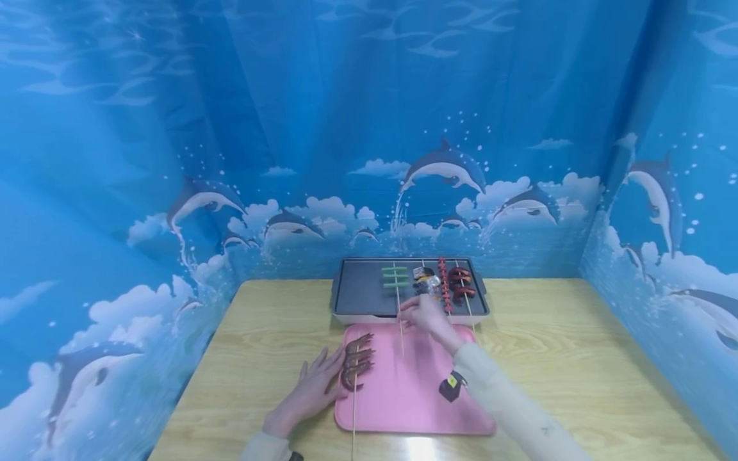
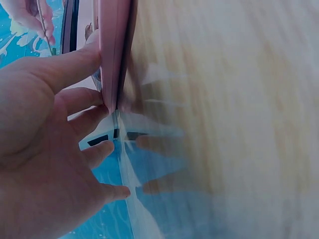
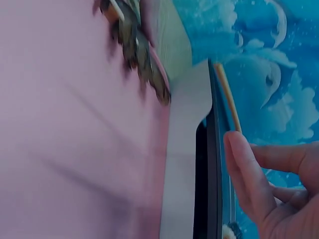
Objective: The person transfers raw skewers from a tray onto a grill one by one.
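Observation:
My right hand (image 1: pixel 425 314) pinches the stick of a skewer with green pieces (image 1: pixel 394 277), at the front edge of the dark griddle (image 1: pixel 360 288). The green pieces overlap the griddle plate in the head view. In the right wrist view, thumb and fingers of the right hand (image 3: pixel 264 184) meet on the wooden stick (image 3: pixel 228 97). My left hand (image 1: pixel 314 387) is at the left edge of the pink tray (image 1: pixel 426 397), fingers spread. A shrimp skewer (image 1: pixel 356 363) lies on the tray beside it. In the left wrist view the left fingers touch the tray's rim (image 2: pixel 114 55).
On the right of the griddle lie a silver-and-dark skewer (image 1: pixel 426 282), a skewer of small red pieces (image 1: pixel 444 285) and one of dark red pieces (image 1: pixel 461 285). A wooden table (image 1: pixel 536 333) carries everything. A blue dolphin-print curtain (image 1: pixel 346 128) hangs behind and at both sides.

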{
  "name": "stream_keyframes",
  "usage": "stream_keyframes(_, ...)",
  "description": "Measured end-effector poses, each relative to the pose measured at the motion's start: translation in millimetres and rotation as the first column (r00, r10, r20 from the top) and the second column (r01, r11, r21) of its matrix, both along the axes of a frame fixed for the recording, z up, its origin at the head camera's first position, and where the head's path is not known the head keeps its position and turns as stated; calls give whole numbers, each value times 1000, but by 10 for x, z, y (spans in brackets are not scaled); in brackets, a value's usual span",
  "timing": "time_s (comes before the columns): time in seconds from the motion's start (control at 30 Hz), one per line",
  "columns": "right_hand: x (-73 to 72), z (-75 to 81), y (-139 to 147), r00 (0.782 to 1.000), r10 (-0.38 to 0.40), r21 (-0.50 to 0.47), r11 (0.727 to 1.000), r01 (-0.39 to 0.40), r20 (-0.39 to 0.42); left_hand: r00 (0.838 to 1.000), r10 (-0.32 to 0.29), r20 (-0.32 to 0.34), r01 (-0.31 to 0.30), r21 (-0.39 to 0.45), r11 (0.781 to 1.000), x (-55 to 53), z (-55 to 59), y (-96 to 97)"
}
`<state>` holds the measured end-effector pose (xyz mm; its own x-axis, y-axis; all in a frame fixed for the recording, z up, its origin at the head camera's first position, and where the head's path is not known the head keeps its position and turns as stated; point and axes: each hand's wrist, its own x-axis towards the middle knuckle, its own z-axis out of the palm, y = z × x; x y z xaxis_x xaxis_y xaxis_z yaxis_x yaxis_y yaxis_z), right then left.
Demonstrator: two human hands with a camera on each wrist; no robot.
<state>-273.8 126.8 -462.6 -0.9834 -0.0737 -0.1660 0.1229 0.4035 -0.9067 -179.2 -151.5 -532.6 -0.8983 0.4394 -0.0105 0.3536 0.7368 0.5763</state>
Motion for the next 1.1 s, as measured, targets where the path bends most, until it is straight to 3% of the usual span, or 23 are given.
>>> stream_keyframes(0.37, -165, -27, 42, 1000, 5, 117, 993, -6, 10, 1000, 3, 9, -3, -4, 1000, -3, -14, -12)
stream_keyframes(0.6, -183, -18, 44, 999, 1, 270, 963, 11, -42, 1000, -3, 0, 3, -5, 1000, -2, -33, -19)
stream_keyframes(0.77, -160, -14, 68, 998, 18, 318, 948, 4, -67, 1000, 2, 7, -2, -4, 1000, -11, -42, -16)
stream_keyframes(1.1, 5, 237, 239, 983, -5, 134, 991, 30, -186, 1000, 10, 21, -10, -16, 1000, -15, -31, -12)
